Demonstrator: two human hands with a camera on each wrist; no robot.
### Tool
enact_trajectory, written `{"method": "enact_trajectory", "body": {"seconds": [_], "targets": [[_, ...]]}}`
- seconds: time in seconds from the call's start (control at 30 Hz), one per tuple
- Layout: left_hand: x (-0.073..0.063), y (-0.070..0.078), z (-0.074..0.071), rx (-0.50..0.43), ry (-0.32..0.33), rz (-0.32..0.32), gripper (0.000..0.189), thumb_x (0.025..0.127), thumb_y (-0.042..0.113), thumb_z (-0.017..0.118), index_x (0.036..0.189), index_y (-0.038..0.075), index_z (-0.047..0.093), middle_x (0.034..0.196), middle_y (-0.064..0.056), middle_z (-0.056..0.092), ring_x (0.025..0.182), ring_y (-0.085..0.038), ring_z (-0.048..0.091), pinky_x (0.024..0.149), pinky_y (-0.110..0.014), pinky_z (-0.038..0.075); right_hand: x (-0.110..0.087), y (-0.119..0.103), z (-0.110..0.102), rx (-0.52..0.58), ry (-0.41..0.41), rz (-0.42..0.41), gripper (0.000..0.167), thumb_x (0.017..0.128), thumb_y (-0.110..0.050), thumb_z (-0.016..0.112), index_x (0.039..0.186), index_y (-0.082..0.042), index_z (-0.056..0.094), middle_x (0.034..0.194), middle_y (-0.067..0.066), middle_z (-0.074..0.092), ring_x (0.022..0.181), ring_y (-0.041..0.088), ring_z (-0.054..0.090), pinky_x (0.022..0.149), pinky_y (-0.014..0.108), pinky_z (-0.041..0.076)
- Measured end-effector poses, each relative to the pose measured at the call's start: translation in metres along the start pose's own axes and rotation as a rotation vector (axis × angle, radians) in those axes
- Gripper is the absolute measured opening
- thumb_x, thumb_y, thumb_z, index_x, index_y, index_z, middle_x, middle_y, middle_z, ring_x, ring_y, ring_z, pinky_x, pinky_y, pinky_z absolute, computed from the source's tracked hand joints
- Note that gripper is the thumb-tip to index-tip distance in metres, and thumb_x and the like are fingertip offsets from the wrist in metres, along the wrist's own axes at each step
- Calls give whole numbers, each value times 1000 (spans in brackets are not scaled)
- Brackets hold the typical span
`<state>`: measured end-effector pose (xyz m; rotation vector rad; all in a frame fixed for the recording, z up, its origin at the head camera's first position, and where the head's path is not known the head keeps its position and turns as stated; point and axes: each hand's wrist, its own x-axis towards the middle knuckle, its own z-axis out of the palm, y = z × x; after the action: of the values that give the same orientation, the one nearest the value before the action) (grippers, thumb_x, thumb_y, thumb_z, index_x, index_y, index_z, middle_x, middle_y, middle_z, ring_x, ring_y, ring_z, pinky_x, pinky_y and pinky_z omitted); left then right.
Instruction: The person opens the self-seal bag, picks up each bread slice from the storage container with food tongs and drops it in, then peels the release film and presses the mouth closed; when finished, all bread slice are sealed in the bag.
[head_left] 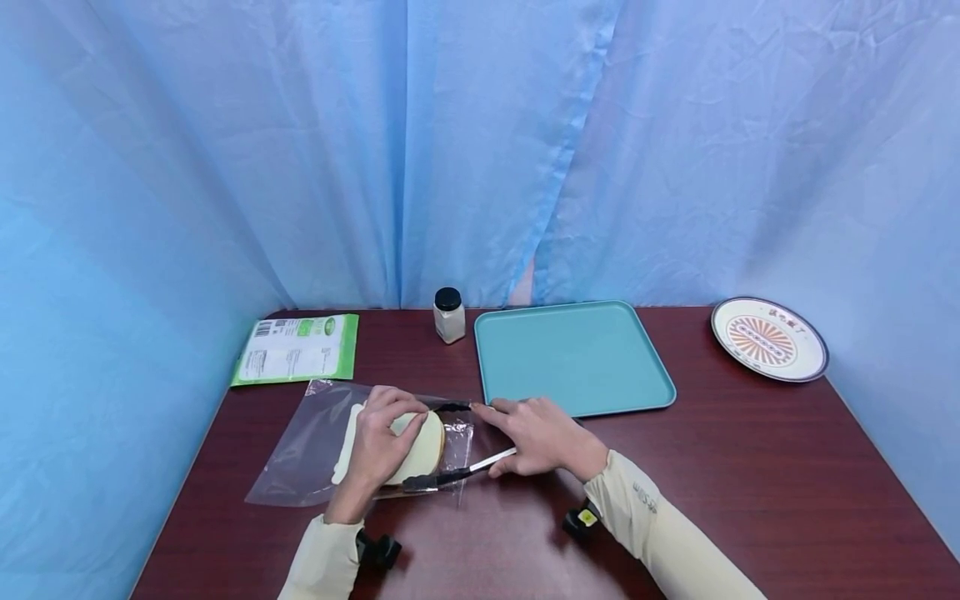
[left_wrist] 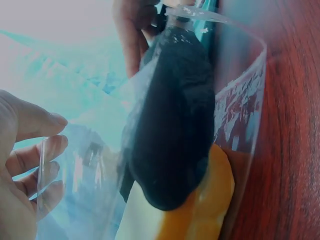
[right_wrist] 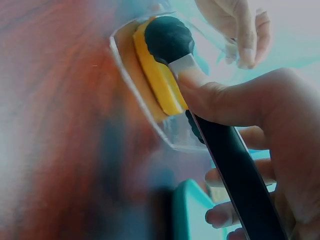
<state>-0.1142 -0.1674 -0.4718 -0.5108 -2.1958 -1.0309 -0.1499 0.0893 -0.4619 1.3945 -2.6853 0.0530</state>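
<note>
My right hand (head_left: 543, 437) grips a pair of tongs (head_left: 492, 459) with black tips and metal-edged arms. The tongs stand spread, one tip along each side of a pale-topped sandwich (head_left: 423, 450). A yellow layer (right_wrist: 162, 80) shows along its edge in the right wrist view. Around the sandwich lies a clear plastic bag (head_left: 288, 471), its mouth towards my right hand. The black tips reach in at that mouth. My left hand (head_left: 382, 437) is above the sandwich, pinching the bag's film between thumb and fingertips. It hides part of the sandwich.
Behind the right hand lies a teal tray (head_left: 573, 354). A small jar with a black lid (head_left: 449, 317) stands left of it. A green and white packet (head_left: 296, 350) lies at the back left, and a patterned plate (head_left: 768, 340) at the back right. Blue curtains (head_left: 480, 150) border the table.
</note>
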Motion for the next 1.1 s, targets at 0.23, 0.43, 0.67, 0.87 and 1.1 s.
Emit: {"method": "enact_trajectory", "body": {"seconds": [0.23, 0.43, 0.67, 0.87, 1.1], "targets": [[1, 0, -1, 7, 1, -11, 14, 69, -5, 83, 76, 5, 76, 76, -7, 68, 85, -24, 60, 75, -36, 49, 3, 2, -12, -41, 10, -9, 92, 71, -73, 71, 142, -16, 56, 113, 2, 69, 70, 18, 67, 59, 36, 55], [1, 0, 0, 12, 0, -21, 14, 70, -5, 83, 76, 5, 76, 77, -7, 68, 85, -24, 60, 74, -36, 50, 0, 0, -24, -58, 30, -15, 94, 68, -72, 74, 141, -15, 56, 107, 0, 68, 66, 17, 64, 54, 35, 51], [0, 2, -1, 25, -13, -57, 13, 72, -5, 82, 77, 6, 76, 78, -6, 68, 86, -23, 60, 74, -37, 50, -12, -4, -38, -87, 57, -22, 93, 68, -73, 74, 138, -15, 57, 105, 0, 67, 58, 14, 56, 47, 29, 44], [-1, 0, -1, 27, -16, -50, 14, 71, -5, 82, 77, 5, 76, 78, -7, 68, 85, -23, 60, 74, -37, 49, -32, 0, -48, -101, 86, -13, 93, 69, -72, 74, 139, -13, 57, 116, 4, 70, 63, 14, 61, 50, 28, 47], [-3, -2, 2, 5, -5, -30, 17, 68, -9, 82, 77, 3, 76, 78, -8, 68, 84, -23, 60, 74, -35, 48, -63, 11, -53, -62, 178, 66, 96, 70, -74, 72, 143, -15, 54, 119, 3, 70, 64, 11, 63, 49, 26, 45]]}}
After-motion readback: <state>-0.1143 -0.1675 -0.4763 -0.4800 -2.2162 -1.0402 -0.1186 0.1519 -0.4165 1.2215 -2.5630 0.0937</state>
